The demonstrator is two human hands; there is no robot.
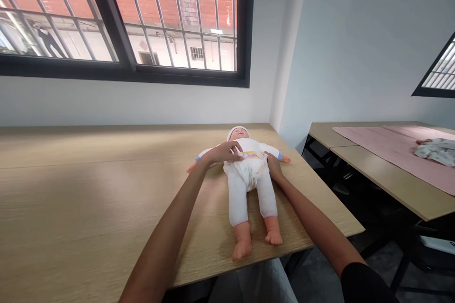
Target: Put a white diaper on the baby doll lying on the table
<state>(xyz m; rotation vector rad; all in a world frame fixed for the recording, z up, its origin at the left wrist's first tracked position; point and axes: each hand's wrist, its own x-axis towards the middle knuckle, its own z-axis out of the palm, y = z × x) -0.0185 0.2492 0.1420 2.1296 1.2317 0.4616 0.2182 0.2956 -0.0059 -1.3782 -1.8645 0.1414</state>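
Note:
A baby doll (249, 144) in a white cap, a white top with blue cuffs and white leggings lies on its back on the table, feet toward me. Around its hips, over the leggings, sits a white diaper (250, 173) with a coloured waistband. My left hand (224, 152) is at the waist's left side, its fingers bent and closed on the diaper's upper edge. On the other side, my right hand (274, 166) grips the diaper's side edge; some of its fingers are hidden behind the diaper.
The wooden table (106, 208) ends close to the doll's feet and on its right. A second table (384, 180) to the right bears a pink mat (387, 147) and a patterned cloth bundle (437, 151). A barred window (185, 75) is set in the wall behind.

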